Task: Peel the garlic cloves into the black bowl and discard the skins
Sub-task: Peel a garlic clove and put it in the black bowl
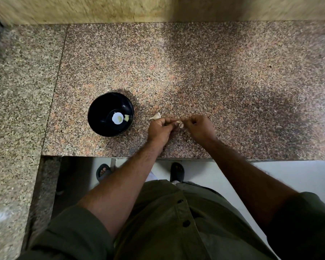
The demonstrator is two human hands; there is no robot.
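Observation:
A black bowl (101,111) stands on the speckled granite counter (195,72), left of my hands. Two peeled pale cloves (127,117) lie in its bottom near a white round sticker. My left hand (162,128) and my right hand (200,128) meet over the counter, fingers curled, and together pinch a small garlic clove (180,124) with loose skin. A garlic piece with papery skin (156,116) lies on the counter just beyond my left hand's knuckles.
The counter's front edge (176,158) runs just behind my wrists. A second granite slab (17,109) adjoins on the left, with a dark object at the far left edge. A yellowish wall (158,8) closes the back. My sandalled feet show on the floor below.

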